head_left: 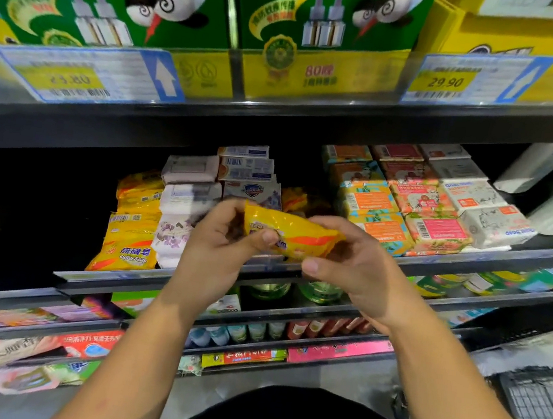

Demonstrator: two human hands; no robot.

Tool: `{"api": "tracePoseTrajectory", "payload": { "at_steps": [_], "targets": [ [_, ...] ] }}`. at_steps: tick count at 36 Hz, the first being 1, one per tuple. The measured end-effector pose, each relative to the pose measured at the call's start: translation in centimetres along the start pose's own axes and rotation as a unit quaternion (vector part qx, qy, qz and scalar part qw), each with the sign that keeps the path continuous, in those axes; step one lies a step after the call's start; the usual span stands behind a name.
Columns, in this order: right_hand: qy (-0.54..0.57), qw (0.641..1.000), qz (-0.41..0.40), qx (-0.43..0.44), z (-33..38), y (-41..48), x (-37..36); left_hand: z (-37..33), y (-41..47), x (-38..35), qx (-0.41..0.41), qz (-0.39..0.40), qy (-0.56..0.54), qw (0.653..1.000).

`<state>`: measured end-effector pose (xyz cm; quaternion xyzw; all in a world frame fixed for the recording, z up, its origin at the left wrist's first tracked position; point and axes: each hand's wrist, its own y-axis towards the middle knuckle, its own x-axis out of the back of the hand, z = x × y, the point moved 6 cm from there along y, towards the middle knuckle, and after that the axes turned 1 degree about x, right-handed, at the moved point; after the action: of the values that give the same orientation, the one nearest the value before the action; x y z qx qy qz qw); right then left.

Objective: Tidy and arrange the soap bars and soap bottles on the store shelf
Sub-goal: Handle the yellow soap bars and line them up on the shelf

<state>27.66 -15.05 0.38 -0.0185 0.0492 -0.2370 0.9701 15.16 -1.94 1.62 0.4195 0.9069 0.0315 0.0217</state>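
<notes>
A yellow-and-orange wrapped soap bar (296, 234) is held in front of the middle shelf (490, 259). My left hand (222, 237) grips its left end with the thumb across the front. My right hand (348, 259) holds its right end from beneath. On the shelf behind, a stack of yellow sulfur soap packs (135, 224) stands at the left, beside white and lilac soap packs (182, 205). Boxed soaps in orange, pink and white (424, 198) fill the right side. More yellow packs (295, 199) lie behind the held bar.
Green boxes (119, 2) and price tags (76, 76) sit on the upper shelf. Green bottles (321, 290) and small bottles (236, 334) stand on the shelves below, with flat packets (28, 350) at lower left. A wire basket (542, 408) is at lower right.
</notes>
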Motion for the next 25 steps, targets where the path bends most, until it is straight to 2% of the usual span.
{"api": "tracePoseTrajectory", "payload": {
  "at_steps": [2, 4, 8, 11, 17, 21, 25],
  "targets": [
    [-0.052, 0.997, -0.042, 0.025, 0.3, 0.2, 0.1, 0.0, -0.1, -0.5, 0.002, 0.013, 0.026, 1.000],
    [-0.059, 0.996, -0.049, 0.041, 0.2, 0.2, 0.2, 0.1, -0.2, -0.9, 0.018, 0.043, 0.057, 0.997],
    [-0.015, 0.997, -0.056, 0.055, 0.1, 0.1, 0.9, -0.6, -0.5, -1.2, 0.025, 0.094, 0.118, 0.988],
    [0.025, 0.997, -0.057, 0.051, -0.2, 0.2, 0.9, -1.8, -0.5, -1.3, -0.011, 0.081, 0.118, 0.990],
    [-0.035, 0.999, -0.031, 0.011, -2.1, 0.6, -0.8, -3.3, -0.4, -1.5, -0.070, 0.048, 0.142, 0.986],
    [-0.059, 0.998, -0.031, -0.020, -3.2, 0.7, -1.5, -3.2, -0.4, -1.8, -0.077, 0.052, 0.170, 0.981],
    [-0.030, 0.998, -0.060, 0.008, -2.3, 0.8, 0.1, -2.9, -0.4, -0.7, -0.068, 0.022, 0.152, 0.986]
  ]
}}
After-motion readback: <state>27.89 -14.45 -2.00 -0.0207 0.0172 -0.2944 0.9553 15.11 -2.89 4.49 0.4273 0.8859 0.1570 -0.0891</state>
